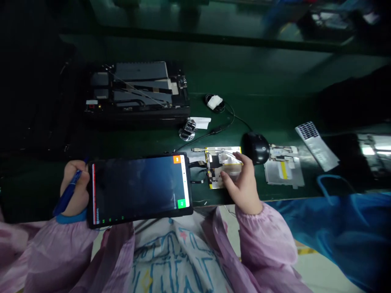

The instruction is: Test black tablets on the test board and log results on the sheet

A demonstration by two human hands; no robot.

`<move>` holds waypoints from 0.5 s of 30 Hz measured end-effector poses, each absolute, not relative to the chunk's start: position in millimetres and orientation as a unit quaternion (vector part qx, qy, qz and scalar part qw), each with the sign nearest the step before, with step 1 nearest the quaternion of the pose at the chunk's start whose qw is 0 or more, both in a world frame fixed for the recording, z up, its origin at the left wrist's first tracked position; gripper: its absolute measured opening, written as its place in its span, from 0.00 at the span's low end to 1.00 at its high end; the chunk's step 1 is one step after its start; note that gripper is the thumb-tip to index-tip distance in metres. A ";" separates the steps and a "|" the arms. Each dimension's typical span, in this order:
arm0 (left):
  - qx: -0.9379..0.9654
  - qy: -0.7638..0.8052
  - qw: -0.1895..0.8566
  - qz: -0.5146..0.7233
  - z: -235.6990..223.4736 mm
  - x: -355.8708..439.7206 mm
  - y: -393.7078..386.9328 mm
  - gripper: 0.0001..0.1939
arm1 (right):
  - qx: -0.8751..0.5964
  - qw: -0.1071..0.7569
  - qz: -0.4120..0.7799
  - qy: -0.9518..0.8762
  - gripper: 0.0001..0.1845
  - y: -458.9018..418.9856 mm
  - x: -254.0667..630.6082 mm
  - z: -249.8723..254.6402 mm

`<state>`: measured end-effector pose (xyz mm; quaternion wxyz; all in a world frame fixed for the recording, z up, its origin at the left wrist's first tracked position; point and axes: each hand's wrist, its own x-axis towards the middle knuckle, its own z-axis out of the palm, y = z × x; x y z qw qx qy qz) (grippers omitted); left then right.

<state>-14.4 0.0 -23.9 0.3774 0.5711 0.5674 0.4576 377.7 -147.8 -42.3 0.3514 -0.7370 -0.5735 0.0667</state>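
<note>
My left hand (75,188) is closed around a blue pen (70,192), at the left edge of a black tablet-sized screen panel (137,191). The panel's lit display is mostly dark, with an orange block, a green block and a red strip. My right hand (244,187) lies over an opened device body (230,169) with a circuit board along its left side; thumb and forefinger are apart on it. A white cable (224,153) crosses its top near my forefinger. Short black flex cables (198,164) run between panel and device body.
Behind the panel is a black tray of dark grey parts (140,71). A metal combination lock (187,130), a cable with a white tag (214,102) and a black mouse (257,148) lie on the green bench. Rightward are another opened device (284,169) and a silvery strip (319,148).
</note>
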 end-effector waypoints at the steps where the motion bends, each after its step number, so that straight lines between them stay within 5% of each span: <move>1: 0.567 0.569 0.382 0.457 -23.7 -14.7 0.7 0.23 | -0.740 0.317 0.072 -0.589 0.32 -146.0 384.6 -42.8; 15: 0.606 0.598 0.320 0.416 -18.9 -11.6 1.2 0.27 | -0.758 0.181 0.011 -0.627 0.25 -128.0 388.2 -47.6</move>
